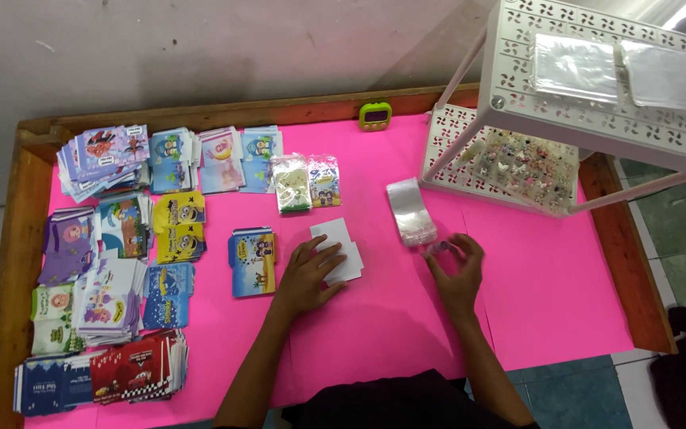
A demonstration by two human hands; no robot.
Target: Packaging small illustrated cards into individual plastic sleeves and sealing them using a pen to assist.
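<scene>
My left hand (307, 278) lies flat on a small stack of white cards (338, 248) in the middle of the pink table (549, 302), fingertips pressing the stack. My right hand (458, 270) is curled around a small clear item (441, 249) just below a pile of clear plastic sleeves (410, 210). A blue cartoon card stack (252, 260) sits left of my left hand. Two filled clear packets (306, 183) lie above the white cards.
Many stacks of colourful printed cards (121, 254) cover the table's left side. A white perforated rack (589, 95) stands at the right, its lower shelf holding small trinkets (518, 163) and its top holding plastic bags. A green timer (375, 116) sits at the far edge.
</scene>
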